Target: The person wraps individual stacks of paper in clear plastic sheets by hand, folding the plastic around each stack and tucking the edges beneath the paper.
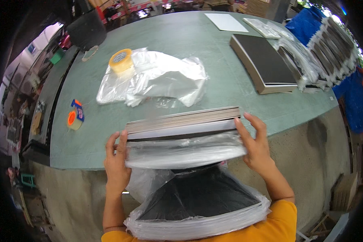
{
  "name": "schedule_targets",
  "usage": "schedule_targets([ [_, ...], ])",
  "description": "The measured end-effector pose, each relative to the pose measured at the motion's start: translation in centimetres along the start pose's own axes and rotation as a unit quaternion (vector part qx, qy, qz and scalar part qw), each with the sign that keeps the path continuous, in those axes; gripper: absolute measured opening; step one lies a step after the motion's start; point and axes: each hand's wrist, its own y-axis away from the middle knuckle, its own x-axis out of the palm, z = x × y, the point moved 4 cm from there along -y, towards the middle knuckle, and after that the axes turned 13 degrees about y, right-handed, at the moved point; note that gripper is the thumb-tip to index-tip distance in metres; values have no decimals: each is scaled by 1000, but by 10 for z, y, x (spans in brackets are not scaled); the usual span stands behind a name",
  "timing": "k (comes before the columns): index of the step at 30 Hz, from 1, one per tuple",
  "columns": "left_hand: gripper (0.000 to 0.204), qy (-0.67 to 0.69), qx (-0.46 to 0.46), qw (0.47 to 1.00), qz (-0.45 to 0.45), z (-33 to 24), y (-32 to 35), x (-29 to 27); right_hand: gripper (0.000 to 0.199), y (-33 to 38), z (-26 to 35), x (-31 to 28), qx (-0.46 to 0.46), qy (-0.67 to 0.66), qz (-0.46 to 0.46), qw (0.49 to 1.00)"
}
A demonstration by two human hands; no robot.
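Observation:
A stack of thin boards (183,120), seen edge-on, stands at the table's near edge with clear plastic wrap (185,151) bunched along its near side. My left hand (117,159) grips its left end and the plastic, fingers upward. At the right end, my right hand (256,143) presses thumb and fingers against the boards. Closer to my body is a black stack (197,197) in clear plastic; what supports it is hidden. Beyond the boards lies a pile of clear plastic bags (165,80) with a roll of yellowish tape (121,60) on it.
An orange-and-blue tape dispenser (75,115) lies at the left of the green table (213,68). Toward the right are a black-topped stack of boards (266,62), a white sheet (226,22) and several plastic-wrapped stacks (330,52). A dark bin (86,30) stands at the far left.

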Motion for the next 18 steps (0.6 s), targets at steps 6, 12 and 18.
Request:
schedule_targets([
  [6,48,180,95,979,-20,7,18,-26,34,9,-18,-13,112,-414,87,899],
  [12,38,688,-356,575,263,85,88,42,23,56,-34,62,199,-668,354,624],
  [18,41,498,-613,566,236,91,154,118,8,205,-35,231,436,-494,383,648],
])
